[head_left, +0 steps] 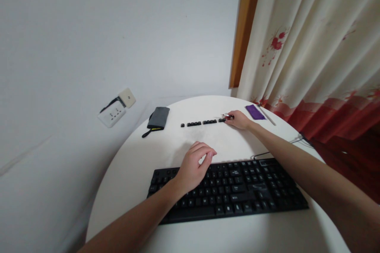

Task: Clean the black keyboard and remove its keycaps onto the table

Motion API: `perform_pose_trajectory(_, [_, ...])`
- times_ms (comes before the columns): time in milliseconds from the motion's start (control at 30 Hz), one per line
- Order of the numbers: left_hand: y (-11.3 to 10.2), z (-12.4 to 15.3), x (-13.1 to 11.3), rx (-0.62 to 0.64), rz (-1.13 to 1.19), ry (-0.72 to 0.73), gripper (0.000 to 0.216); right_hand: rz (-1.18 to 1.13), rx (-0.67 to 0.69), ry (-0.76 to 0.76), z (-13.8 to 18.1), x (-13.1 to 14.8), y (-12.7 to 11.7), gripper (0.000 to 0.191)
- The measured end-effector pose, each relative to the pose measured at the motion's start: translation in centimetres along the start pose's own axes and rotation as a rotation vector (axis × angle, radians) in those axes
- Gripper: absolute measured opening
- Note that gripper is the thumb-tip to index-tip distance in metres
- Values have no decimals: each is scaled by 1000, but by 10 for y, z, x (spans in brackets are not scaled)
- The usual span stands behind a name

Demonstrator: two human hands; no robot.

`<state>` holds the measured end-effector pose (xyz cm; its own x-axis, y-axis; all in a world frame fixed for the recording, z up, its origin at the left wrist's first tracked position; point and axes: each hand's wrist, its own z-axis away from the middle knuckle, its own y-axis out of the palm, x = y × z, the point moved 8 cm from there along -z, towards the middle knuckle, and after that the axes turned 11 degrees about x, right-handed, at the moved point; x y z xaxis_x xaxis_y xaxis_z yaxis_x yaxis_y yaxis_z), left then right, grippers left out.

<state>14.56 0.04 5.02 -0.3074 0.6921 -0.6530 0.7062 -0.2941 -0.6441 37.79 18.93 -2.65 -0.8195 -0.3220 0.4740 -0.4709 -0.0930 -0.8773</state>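
Right hand [238,120]: fingertips drawn together, pinching a small tool [228,116] with a thin metallic part and a dark end, held at the right end of a row of black keycaps [194,123] on the tabletop. We count one cap alone at the left, then two short runs of four, then more just beside the fingers, partly hidden; any characters on them are too small for us to read. Left hand [192,166]: fingers bent and lying close together, the thumb tip near the index fingertip, whether touching we cannot tell; it hovers over or rests on the upper left part of a black keyboard [234,197]. The keyboard shows pale key legends and a pale mark at right of centre, none of which we can make out. Further out: a black cable [261,154] behind the keyboard; a purple cloth [255,112] beside a pale stick [268,116]; a grey pouch [159,118] with yellow edging and a dark strap; the white round table [118,197]; a wall socket [112,114]; a flowered curtain [276,43], cream above red.
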Motion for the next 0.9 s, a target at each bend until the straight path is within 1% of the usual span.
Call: perform_pose_trajectory(900, [3,0,0,23,-17,2,24,-9,0,36,1,0,0,24])
